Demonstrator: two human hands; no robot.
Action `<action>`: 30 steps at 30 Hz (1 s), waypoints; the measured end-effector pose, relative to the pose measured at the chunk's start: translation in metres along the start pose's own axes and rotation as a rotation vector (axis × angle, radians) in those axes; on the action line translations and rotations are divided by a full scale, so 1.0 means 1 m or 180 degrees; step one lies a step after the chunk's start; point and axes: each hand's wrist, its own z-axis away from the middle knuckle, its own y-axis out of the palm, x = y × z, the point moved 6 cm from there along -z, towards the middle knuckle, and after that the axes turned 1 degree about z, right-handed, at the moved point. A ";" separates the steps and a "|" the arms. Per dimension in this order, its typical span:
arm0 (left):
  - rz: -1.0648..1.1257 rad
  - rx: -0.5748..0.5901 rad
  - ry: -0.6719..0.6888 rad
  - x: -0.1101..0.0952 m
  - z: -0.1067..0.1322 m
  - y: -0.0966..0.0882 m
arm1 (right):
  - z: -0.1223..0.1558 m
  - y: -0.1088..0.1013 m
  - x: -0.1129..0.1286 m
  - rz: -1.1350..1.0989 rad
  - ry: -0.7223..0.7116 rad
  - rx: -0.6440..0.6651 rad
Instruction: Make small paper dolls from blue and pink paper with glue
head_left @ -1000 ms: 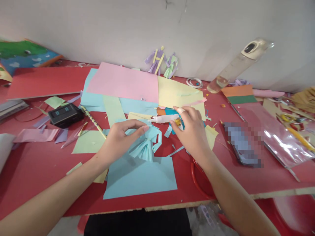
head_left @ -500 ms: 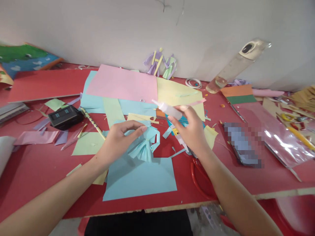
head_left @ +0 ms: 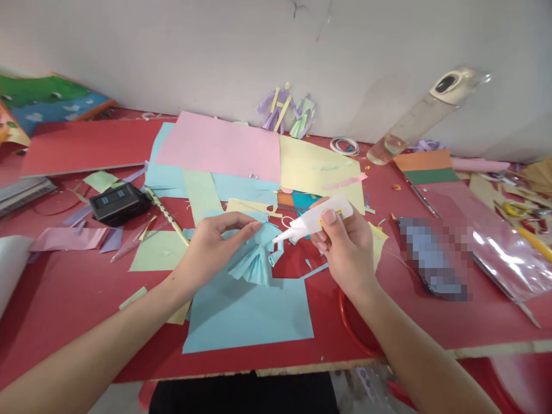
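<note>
My left hand (head_left: 213, 244) pinches the top of a pleated light-blue paper figure (head_left: 254, 259) that rests on a light-blue sheet (head_left: 248, 313). My right hand (head_left: 345, 244) is closed round a small white glue bottle (head_left: 313, 221). The bottle's nozzle points left and down, close to the figure's upper right edge. Both hands are over the middle of the red table (head_left: 64, 299).
Pink (head_left: 219, 146), yellow (head_left: 317, 167) and blue sheets lie behind the hands. A black stapler-like box (head_left: 118, 201) sits at left, a blurred phone (head_left: 431, 253) at right, a clear bottle (head_left: 425, 112) leans on the wall. Small paper figures (head_left: 284, 112) stand at the back. Scraps lie everywhere.
My right hand picked the glue bottle up from the table, turned it and brought its nozzle down towards the blue paper figure. My left hand kept its hold.
</note>
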 end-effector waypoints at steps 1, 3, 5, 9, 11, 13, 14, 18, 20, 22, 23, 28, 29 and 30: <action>-0.0018 0.0002 0.0016 0.000 0.000 0.000 | 0.002 -0.002 0.002 0.0186 -0.0146 -0.0137; -0.0017 0.0023 0.0043 0.000 0.001 0.001 | 0.005 -0.006 0.007 0.0492 -0.0402 -0.0360; 0.0001 0.0064 0.0078 -0.001 0.002 0.002 | 0.007 -0.008 0.010 0.0714 -0.0565 -0.0477; -0.0002 0.0098 0.0142 -0.002 0.004 0.004 | 0.010 -0.011 0.013 0.1169 -0.0798 -0.0619; -0.0015 0.0115 0.0136 -0.002 0.004 0.004 | 0.011 -0.010 0.014 0.1304 -0.0867 -0.0631; -0.0036 0.0117 0.0133 -0.001 0.004 0.005 | 0.012 -0.008 0.014 0.1365 -0.0885 -0.0576; -0.0048 0.0111 0.0137 -0.001 0.004 0.005 | 0.013 -0.007 0.016 0.1399 -0.0924 -0.0560; -0.0106 0.0107 0.0095 -0.002 0.004 0.005 | 0.016 -0.005 0.025 0.1606 -0.1313 -0.0631; -0.0121 0.0097 0.0072 -0.002 0.004 0.005 | 0.016 -0.004 0.025 0.1611 -0.1311 -0.0568; -0.0114 0.0084 0.0081 -0.002 0.004 0.005 | 0.016 -0.004 0.021 0.1579 -0.1189 -0.0479; -0.0109 0.0085 0.0091 -0.001 0.004 0.005 | 0.015 -0.004 0.020 0.1571 -0.1140 -0.0456; -0.0166 0.0090 0.0196 -0.002 0.005 0.006 | 0.016 -0.005 0.020 0.1602 -0.1195 -0.0534; -0.0193 0.0091 0.0242 -0.002 0.005 0.006 | 0.016 -0.005 0.020 0.1614 -0.1221 -0.0539; -0.0217 0.0091 0.0294 -0.003 0.005 0.006 | 0.017 -0.005 0.021 0.1628 -0.1235 -0.0537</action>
